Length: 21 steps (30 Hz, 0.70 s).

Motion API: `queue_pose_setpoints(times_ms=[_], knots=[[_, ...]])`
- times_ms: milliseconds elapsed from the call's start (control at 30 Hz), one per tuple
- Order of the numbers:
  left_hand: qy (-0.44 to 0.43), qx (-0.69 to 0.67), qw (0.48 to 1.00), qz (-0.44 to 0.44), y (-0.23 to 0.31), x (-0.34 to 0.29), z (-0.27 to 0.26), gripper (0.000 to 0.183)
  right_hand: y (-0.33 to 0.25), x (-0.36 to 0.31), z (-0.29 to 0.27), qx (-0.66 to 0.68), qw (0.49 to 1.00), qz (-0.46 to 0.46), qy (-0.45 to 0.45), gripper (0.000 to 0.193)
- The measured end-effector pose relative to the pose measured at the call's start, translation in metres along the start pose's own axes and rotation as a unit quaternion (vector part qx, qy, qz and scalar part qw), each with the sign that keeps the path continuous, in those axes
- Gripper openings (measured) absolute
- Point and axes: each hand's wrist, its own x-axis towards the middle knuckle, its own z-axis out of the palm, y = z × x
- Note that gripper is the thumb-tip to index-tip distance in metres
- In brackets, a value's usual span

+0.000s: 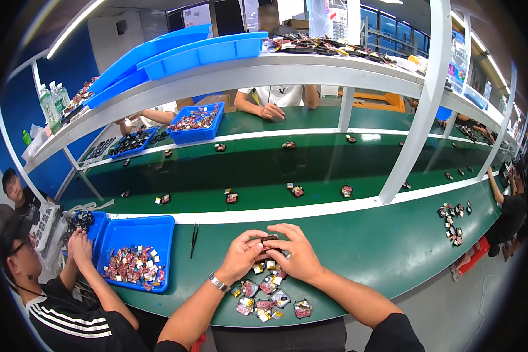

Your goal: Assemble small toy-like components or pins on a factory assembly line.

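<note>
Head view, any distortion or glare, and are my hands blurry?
In the head view, fisheye distortion bows the white shelf and green bench; also in the head view, glare whitens a patch of the far green surface, and the strip light at upper left shines bright; in that same head view, your left hand and right hand look fairly sharp.

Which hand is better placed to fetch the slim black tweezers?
Probably the left hand: it is nearer the slim black tweezers than the right hand, though both hold one small dark piece.
</note>
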Motion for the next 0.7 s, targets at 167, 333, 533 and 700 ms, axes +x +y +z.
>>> queue_pose_setpoints(times_ms=[167,333,533,700], knots=[[-0.001,-0.004,1.000,-0.007,-0.0046,0.0022,-0.0022,0.027,0.0076,-0.0036,0.0028,0.006,1.000,0.006,0.003,0.022],[0.005,0.019,1.000,-0.007,-0.0039,0.0001,0.0025,0.026,0.0045,-0.0041,0.0048,0.026,0.999,0.000,0.019,0.023],[0.007,0.011,1.000,0.002,-0.0042,-0.0004,0.0055,0.028,0.0063,-0.0050,0.0026,-0.007,1.000,-0.013,0.023,0.022],[0.020,0.025,0.999,0.007,-0.0035,-0.0010,0.0063,0.026,0.0038,-0.0046,0.0069,0.030,0.999,0.007,0.018,0.023]])
